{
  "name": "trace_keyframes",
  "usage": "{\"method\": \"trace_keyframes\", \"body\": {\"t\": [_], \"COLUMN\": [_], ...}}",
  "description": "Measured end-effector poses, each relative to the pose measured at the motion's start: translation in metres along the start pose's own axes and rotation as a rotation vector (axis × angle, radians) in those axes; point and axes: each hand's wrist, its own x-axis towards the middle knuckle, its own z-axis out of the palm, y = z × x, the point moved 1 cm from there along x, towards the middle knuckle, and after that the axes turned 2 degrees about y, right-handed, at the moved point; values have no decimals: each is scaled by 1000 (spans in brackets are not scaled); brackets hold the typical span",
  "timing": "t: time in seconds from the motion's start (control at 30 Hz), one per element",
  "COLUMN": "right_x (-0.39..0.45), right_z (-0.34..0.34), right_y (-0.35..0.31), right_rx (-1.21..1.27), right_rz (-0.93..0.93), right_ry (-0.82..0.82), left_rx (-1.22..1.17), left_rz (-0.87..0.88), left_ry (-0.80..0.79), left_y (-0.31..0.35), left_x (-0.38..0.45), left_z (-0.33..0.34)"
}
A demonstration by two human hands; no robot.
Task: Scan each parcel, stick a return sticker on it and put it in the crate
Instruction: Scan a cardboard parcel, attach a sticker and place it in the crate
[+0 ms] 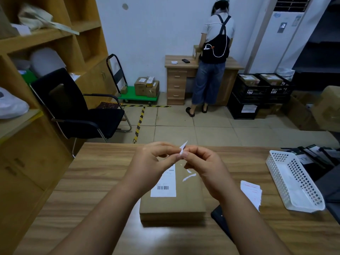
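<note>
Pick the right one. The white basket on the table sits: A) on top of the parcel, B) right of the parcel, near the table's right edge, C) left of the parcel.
B: the white basket lies right of the parcel, beyond the stickers.

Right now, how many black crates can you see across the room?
3: two black crates side by side on top, each holding a parcel, and one beneath them on the floor. Others may be hidden behind.
</note>
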Motion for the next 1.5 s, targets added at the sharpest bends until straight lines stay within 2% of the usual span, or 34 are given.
{"method": "trace_keyframes", "body": {"t": [0.1, 0.2, 0.43, 0.77, 1.03, 1.2, 1.37, 1.5], "right_x": [2, 3, 10, 18, 19, 17, 4, -16], "right_z": [1, 2, 7, 19, 23, 18, -3, -42], "right_y": [-2, -5, -5, -3, 1, 10, 15, 23], "right_rx": [127, 153, 128, 142, 74, -1, -60, 53], "right_rz": [-3, -8, 4, 11, -60, -93, -93, 42], "right_ry": [-18, -37, -34, -1, 52, 151, 250, 466], "left_rx": [-46, -31, 8, 73, 15, -163, -460, -638], "left_rz": [-33, -35, -24, 81, 39, -105, -324, -457], "left_ry": [24, 24, 41, 54, -2, -64, -118, -100], "left_y": [4, 6, 1, -6, -19, -20, -20, -15], "left_x": [1, 1, 5, 11, 15, 21, 28, 34], "left_z": [0, -2, -3, -10, -8, 4, 36, 83]}}
